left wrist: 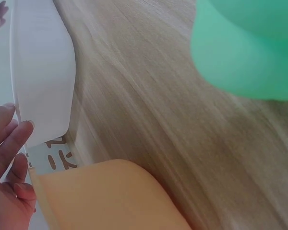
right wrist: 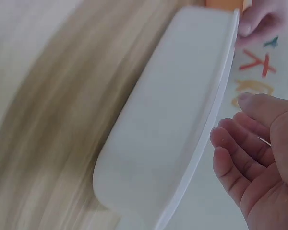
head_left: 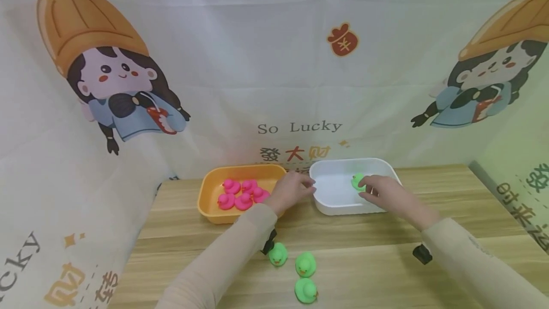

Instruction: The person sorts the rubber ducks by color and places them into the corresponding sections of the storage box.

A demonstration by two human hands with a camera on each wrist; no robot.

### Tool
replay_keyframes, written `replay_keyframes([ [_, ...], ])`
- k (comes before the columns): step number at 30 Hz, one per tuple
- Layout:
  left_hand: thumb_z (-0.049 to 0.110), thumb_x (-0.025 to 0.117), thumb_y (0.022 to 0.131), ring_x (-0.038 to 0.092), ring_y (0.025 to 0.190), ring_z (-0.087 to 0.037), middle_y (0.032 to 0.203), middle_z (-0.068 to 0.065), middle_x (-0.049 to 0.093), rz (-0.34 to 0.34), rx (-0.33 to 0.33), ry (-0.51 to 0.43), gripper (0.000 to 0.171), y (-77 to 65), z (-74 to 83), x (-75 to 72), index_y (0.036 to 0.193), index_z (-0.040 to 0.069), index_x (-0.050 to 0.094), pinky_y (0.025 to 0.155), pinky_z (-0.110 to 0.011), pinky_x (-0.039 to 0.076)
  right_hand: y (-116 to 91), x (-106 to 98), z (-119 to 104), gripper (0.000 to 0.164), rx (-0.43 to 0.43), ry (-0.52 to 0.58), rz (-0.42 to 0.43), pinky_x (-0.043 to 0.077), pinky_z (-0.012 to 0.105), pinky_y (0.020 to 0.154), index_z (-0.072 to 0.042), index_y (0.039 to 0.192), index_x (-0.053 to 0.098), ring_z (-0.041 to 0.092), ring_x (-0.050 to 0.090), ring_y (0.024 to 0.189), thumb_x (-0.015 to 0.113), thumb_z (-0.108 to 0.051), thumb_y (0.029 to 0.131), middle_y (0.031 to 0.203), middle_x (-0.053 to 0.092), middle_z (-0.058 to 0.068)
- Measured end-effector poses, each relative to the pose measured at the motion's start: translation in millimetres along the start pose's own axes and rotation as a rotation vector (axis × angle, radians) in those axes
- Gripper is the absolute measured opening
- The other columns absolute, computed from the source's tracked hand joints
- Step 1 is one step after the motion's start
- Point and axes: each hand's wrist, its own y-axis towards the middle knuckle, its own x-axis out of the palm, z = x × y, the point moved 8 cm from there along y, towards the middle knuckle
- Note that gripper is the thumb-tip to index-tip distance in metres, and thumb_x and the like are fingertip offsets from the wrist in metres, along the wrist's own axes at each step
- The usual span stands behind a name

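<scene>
- A person's right hand [head_left: 386, 195] hangs over a white tray [head_left: 332, 190], its grip loose, fingers apart beside a green duck [head_left: 356, 181] inside.
- The left hand [head_left: 292, 190] is at the tray's left end, grip loose and holding nothing; rim contact is unclear.
- It partly blocks an orange tray [head_left: 207, 210] of pink ducks [head_left: 232, 186].
- Three more green ducks [head_left: 305, 264] rest on the surface [head_left: 364, 261] near the left sleeve [head_left: 218, 266], before a printed cloth [head_left: 240, 51].

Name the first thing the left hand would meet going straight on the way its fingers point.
Most likely the white tray: in the head view, the left hand points at its left end. Depth is unclear, so they may already touch.
</scene>
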Motion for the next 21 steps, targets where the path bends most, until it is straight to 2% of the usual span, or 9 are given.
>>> replay_keyframes([
  [4, 0.029, 0.072, 0.1, 0.057, 0.104, -0.019, 0.108, 0.0, 0.076, 0.009, 0.017, 0.01, 0.03, 0.2, 1.0, 0.4, 0.124, 0.012, 0.077, 0.094, -0.034, 0.049, -9.0, 3.0, -17.4, 0.014, -0.095, -0.02, 0.032, 0.051, 0.029, 0.063, 0.0, 0.104, 0.07, 0.008, 0.056, 0.069, 0.076, -0.007, 0.093, 0.079, 0.064, -0.005],
  [11, 0.027, 0.071, 0.101, 0.058, 0.104, -0.02, 0.108, -0.001, 0.077, 0.011, 0.038, 0.018, 0.029, 0.4, 1.5, -0.7, 0.125, 0.011, 0.077, 0.095, -0.035, 0.049, -21.2, 11.0, -47.8, 0.013, -0.219, -0.006, 0.044, 0.053, 0.026, 0.065, -0.001, 0.103, 0.07, 0.008, 0.059, 0.072, 0.077, -0.002, 0.091, 0.08, 0.066, -0.006],
  [17, 0.026, 0.071, 0.101, 0.058, 0.107, -0.022, 0.109, -0.003, 0.077, 0.011, 0.038, 0.008, 0.029, -0.9, 2.9, -1.5, 0.124, 0.009, 0.076, 0.098, -0.037, 0.049, -32.3, 26.3, -68.9, 0.016, -0.268, 0.033, -0.009, 0.053, 0.023, 0.066, -0.003, 0.107, 0.07, 0.004, 0.059, 0.075, 0.075, -0.003, 0.092, 0.085, 0.066, -0.007],
  [21, 0.027, 0.071, 0.101, 0.059, 0.107, -0.022, 0.109, -0.002, 0.077, 0.01, 0.044, 0.018, 0.029, -1.2, 4.8, -2.5, 0.124, 0.01, 0.077, 0.098, -0.037, 0.049, -39.4, 36.3, -80.0, 0.019, -0.311, 0.064, -0.01, 0.053, 0.021, 0.066, -0.003, 0.11, 0.07, 0.003, 0.059, 0.075, 0.075, -0.002, 0.091, 0.086, 0.066, -0.006],
])
